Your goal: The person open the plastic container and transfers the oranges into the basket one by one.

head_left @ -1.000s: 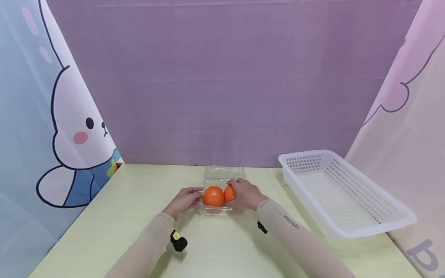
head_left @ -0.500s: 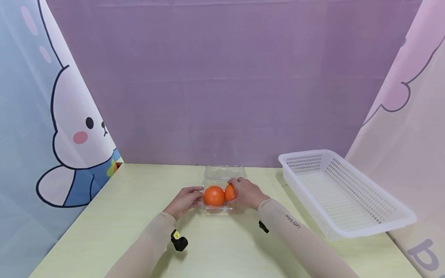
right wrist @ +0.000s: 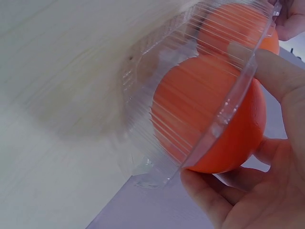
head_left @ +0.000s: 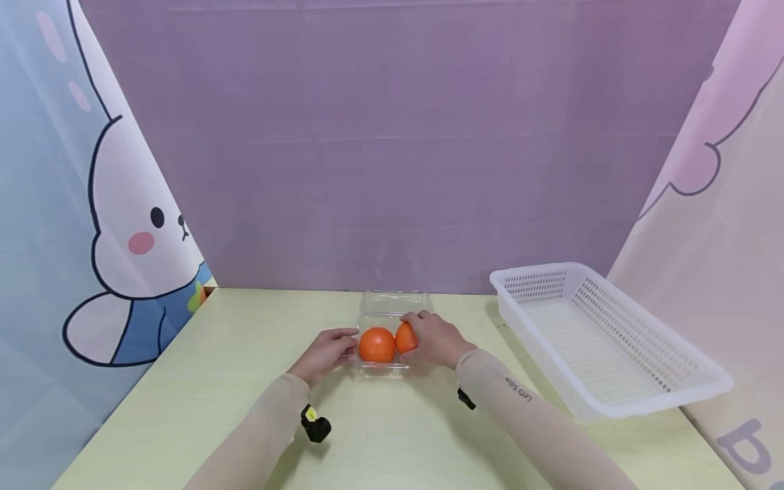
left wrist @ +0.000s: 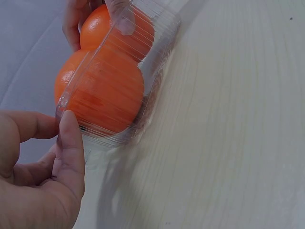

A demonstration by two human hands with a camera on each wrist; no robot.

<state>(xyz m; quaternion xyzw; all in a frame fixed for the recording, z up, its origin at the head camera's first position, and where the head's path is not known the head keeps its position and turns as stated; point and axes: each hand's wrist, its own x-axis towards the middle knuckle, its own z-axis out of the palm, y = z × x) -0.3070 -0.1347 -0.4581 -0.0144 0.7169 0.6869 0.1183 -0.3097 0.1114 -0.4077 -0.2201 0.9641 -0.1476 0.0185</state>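
Note:
A clear plastic clamshell box lies on the table with its lid folded back. Inside it, side by side, are two oranges: the left orange and the right orange. My left hand pinches the box's left rim between thumb and fingers, as the left wrist view shows. The right orange is gripped by my right hand, its thumb inside the box's near wall and its fingers round the far side. In the right wrist view that orange sits partly behind the ribbed clear wall.
On the right of the table stands a white perforated plastic basket, with nothing seen in it. A purple cloth hangs behind the table. Printed cloths flank both sides.
Hardly anything differs. My right forearm has shifted very slightly to the right, while both hands, the oranges and the box stay where they were.

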